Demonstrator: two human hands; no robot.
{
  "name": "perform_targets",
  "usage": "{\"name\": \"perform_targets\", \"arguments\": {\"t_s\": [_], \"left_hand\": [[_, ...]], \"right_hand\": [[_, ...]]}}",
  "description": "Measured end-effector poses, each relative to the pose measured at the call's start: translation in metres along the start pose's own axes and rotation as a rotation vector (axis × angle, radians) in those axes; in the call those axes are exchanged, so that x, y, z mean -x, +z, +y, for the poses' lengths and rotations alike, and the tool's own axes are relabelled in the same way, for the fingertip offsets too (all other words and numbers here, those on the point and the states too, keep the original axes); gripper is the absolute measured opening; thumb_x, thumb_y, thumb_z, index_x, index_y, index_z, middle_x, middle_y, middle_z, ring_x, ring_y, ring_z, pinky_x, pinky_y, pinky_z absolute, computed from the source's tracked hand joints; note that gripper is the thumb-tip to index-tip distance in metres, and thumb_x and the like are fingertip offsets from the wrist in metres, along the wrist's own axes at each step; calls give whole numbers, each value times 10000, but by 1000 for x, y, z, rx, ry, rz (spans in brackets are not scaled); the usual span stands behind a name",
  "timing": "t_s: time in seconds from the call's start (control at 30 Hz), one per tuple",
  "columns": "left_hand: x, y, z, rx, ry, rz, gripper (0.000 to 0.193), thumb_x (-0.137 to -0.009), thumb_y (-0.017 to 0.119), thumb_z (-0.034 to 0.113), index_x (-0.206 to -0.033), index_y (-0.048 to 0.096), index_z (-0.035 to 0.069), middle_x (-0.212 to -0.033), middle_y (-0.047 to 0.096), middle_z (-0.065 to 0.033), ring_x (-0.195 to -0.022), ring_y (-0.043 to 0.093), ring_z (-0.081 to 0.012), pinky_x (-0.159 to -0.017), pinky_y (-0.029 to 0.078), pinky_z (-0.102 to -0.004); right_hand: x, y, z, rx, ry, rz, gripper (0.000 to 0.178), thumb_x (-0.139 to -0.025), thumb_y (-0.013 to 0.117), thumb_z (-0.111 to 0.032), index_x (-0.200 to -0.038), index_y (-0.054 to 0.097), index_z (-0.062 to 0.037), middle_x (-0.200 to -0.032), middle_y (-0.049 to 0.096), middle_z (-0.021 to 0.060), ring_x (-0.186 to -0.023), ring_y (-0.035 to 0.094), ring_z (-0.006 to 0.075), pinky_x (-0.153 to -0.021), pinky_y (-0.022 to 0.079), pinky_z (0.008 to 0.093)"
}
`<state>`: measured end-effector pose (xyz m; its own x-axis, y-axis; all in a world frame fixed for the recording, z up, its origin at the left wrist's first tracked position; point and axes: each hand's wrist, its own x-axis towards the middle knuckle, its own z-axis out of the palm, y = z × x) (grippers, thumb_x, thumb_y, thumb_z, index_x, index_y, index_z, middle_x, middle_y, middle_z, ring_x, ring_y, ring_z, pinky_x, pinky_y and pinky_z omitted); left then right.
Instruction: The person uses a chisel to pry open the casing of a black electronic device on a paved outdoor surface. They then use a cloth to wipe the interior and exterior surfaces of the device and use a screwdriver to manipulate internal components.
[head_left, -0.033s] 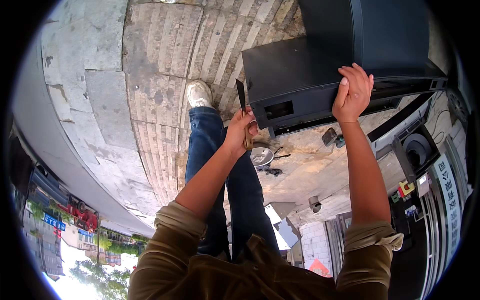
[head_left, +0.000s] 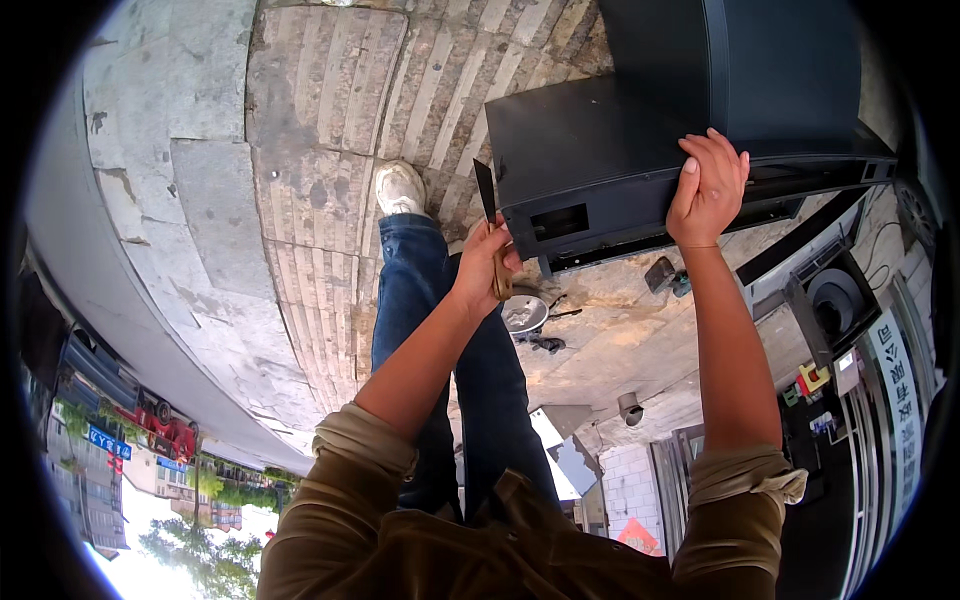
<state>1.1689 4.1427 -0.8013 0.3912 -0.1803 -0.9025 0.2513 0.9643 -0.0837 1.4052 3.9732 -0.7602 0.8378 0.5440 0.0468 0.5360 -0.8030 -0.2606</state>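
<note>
My left hand point(head_left: 484, 262) is closed around the wooden handle of a putty knife point(head_left: 486, 190). The knife's dark, flared blade points away from me, just left of the near corner of a black metal cabinet point(head_left: 560, 145). The fingertips of that hand are close to this corner; whether they touch it I cannot tell. Farther right, my right hand point(head_left: 708, 190) lies on the cabinet's near edge, its fingers stretched over the dark panel and its thumb apart. A rectangular cut-out point(head_left: 560, 222) shows in the cabinet's near side, left of this hand.
A round pan-like dish point(head_left: 524, 315) holding pale material lies on the stained pavement near my legs, beside small dark pieces point(head_left: 545, 343). My shoe point(head_left: 400, 188) stands on ribbed paving. A dark box-shaped unit point(head_left: 835, 300) with a round opening is at the right.
</note>
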Motion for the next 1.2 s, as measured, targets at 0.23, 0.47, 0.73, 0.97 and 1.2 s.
{"name": "perform_targets", "arguments": {"t_s": [0.23,0.47,0.73,0.97,1.2], "left_hand": [[-5,4,-30,396,-50,173,112,-989,464,188,-1065,527,135,-990,629,-13,-827,606,-124,-666,499,-298],[-8,0,-48,601,-69,88,235,-973,481,184,-1118,559,17,-1121,617,-81,-1003,614,-211,-866,535,-344],[-2,25,-34,514,-163,219,262,-990,430,214,-1179,538,68,-1162,601,-93,-1050,589,-241,-873,503,-389],[2,27,-29,396,-217,196,283,-962,478,265,-1141,570,67,-1112,619,-82,-986,599,-231,-810,511,-362],[8,6,-4,-26,-51,152,189,-963,483,190,-1097,554,78,-916,598,-54,-732,567,-156,-627,482,-313]], "right_hand": [[0,-1,2,-4,2,-48,223,-883,475,-190,-938,677,-112,-1030,647,30,-1122,556,262,-1067,248,462],[-4,-5,0,28,14,-127,311,-914,394,-212,-966,673,-85,-1047,656,57,-1144,543,277,-1072,222,453],[-4,-1,3,8,15,-146,282,-892,427,-207,-958,681,-101,-1042,645,37,-1141,536,268,-1080,196,459],[-6,-4,5,7,18,-136,265,-878,450,-206,-930,687,-100,-1031,643,32,-1135,541,260,-1074,202,454],[-8,-8,5,-79,10,-50,168,-816,560,-190,-905,672,-102,-995,626,24,-1101,549,243,-1048,257,456]]}}
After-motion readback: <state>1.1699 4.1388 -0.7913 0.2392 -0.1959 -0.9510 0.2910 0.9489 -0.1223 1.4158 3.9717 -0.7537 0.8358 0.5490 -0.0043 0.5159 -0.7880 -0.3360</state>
